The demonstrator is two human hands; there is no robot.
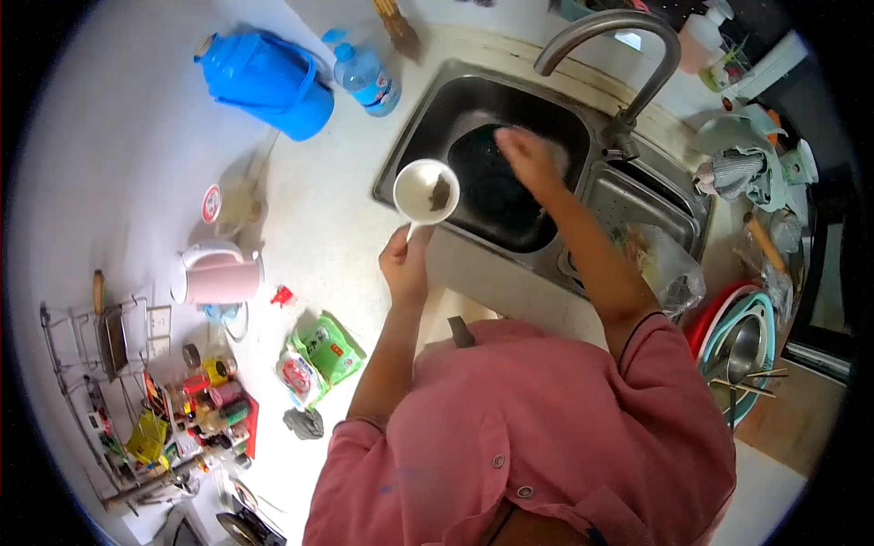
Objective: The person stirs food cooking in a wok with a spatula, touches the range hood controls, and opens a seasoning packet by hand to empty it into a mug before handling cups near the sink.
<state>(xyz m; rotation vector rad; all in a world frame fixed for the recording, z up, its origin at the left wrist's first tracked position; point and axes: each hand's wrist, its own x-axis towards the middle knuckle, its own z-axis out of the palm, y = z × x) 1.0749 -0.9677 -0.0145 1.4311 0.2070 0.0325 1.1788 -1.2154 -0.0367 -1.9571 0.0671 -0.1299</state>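
My left hand (403, 264) is closed on the handle of a white cup (405, 202) at the sink's near left edge. Its mouth faces up to the camera, and a dark brown clump (440, 193) lies inside against the right part of its wall. What the clump is made of is too small to tell. Over the large basin of the steel sink (446, 86) is my right hand (531, 159), slightly blurred. Its fingers point left, and nothing shows in them; how far they are curled is unclear. Dark liquid (487, 191) covers the basin's bottom.
A curved faucet (651, 41) rises behind the sink. At the back left stand a blue thermos jug (269, 86) and a clear bottle (369, 82). A pink kettle (218, 276) and a green packet (330, 350) are left. A plastic bag (674, 278) and stacked basins (696, 318) lie right.
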